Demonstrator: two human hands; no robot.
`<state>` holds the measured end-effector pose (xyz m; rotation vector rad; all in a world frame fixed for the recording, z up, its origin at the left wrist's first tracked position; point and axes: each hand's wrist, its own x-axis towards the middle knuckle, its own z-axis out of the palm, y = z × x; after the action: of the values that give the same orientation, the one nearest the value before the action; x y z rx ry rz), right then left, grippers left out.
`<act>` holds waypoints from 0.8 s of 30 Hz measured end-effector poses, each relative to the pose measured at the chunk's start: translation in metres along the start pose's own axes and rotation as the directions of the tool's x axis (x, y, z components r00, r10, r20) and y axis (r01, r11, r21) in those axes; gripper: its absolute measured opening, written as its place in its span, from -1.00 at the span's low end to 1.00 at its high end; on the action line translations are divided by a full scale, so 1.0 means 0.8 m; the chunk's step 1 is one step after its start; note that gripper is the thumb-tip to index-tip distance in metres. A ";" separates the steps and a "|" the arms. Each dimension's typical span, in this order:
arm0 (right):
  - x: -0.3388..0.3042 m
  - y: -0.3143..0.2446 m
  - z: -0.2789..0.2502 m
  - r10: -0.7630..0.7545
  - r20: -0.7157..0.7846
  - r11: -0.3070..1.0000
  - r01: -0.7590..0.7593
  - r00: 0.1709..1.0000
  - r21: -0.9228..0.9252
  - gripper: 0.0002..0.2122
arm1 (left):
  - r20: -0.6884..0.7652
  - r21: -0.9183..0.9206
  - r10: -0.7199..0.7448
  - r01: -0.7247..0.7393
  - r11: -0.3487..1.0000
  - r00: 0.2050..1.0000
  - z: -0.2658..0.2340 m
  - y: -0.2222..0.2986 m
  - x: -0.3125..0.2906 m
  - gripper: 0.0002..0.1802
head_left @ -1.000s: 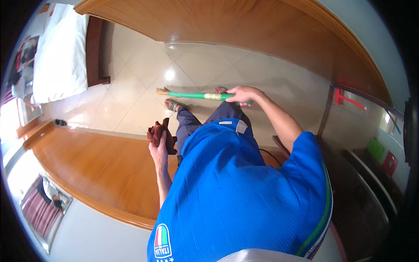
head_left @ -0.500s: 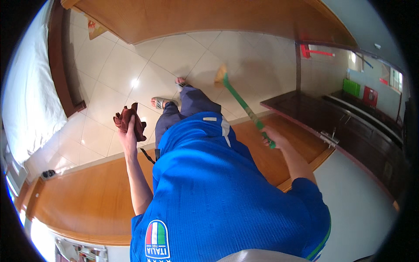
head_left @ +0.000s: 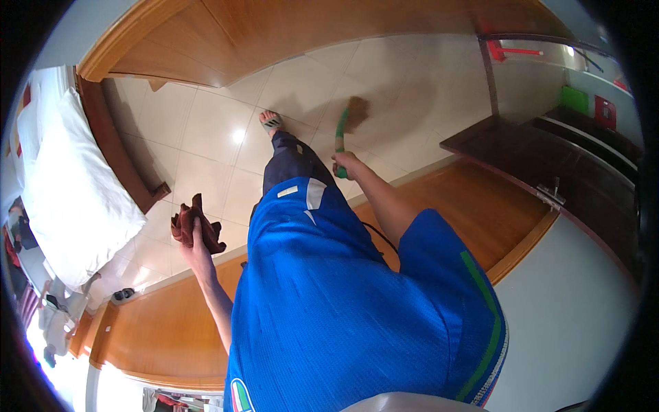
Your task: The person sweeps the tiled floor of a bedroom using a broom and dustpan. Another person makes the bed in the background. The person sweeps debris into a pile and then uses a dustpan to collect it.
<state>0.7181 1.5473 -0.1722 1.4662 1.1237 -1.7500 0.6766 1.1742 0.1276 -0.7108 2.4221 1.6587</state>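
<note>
My left hand [head_left: 196,248] is closed round a bunched dark reddish-brown cloth [head_left: 185,225], held up over the floor at the left. On the other side, my right hand [head_left: 349,163] grips the lower end of a short green-handled broom [head_left: 340,130]. Its handle points away from me, and the tan bristles [head_left: 357,115] at its far end are over the tiles, slightly blurred. Whether the bristles touch the floor I cannot tell.
A bed with a white sheet [head_left: 75,185] and dark wooden frame [head_left: 113,151] stands at the left. Wooden panels [head_left: 288,34] rise ahead. A dark door [head_left: 522,161] with a metal handle stands at the right. Dark shoes [head_left: 123,294] lie on pale tiles [head_left: 206,130].
My right hand has moved left and away from me with the broom, whose handle now stands more upright in view. The cloth stays in my left hand. The bed shows more as my view has turned.
</note>
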 end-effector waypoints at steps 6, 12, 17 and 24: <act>-0.005 -0.092 0.109 -0.076 0.183 0.985 0.102 0.980 -0.139 -0.90 | 0.014 -0.011 -0.153 0.153 0.988 0.988 -0.013 0.019 0.034 -0.49; -0.016 -0.157 0.175 0.045 0.247 0.971 -0.101 0.968 0.219 -0.85 | 0.028 -0.163 -0.096 0.099 0.982 0.995 -0.023 -0.010 0.066 -0.59; -0.036 -0.147 0.160 0.030 0.297 0.937 -0.130 0.954 0.324 -0.85 | 0.073 -0.081 -0.072 0.078 0.994 0.995 -0.036 -0.007 0.084 -0.60; -0.174 -0.083 0.079 -0.163 0.021 0.986 0.164 0.986 -0.018 -0.87 | 0.230 -0.177 -0.051 0.094 0.980 0.972 -0.072 -0.041 0.114 -0.56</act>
<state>0.6620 1.5125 -0.0191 1.3756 1.2787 -1.8541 0.6199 1.0843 0.0896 -0.5907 2.0827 1.8444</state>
